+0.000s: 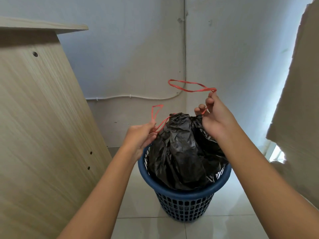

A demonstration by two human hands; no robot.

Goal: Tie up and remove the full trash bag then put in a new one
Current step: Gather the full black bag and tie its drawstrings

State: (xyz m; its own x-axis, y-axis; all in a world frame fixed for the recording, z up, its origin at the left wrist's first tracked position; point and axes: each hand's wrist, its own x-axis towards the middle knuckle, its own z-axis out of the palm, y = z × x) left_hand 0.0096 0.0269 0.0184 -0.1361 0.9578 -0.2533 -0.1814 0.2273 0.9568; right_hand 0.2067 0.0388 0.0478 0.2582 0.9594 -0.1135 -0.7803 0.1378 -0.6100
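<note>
Our left hand [140, 135] is pinched shut on one red drawstring [156, 116], whose loop stands up above the fingers and runs back to the gathered neck of the bag [183, 150]. Our right hand [214, 116] is closed on the other drawstring [191, 87], its long loop arching up and to the left over the bag. The black bag is bunched at the top between both hands and sits in the blue bin [185, 202], bulging above the rim. The bin stands on the tiled floor [143, 195] in a wall corner, with a wooden cabinet [43, 118] at left.
</note>
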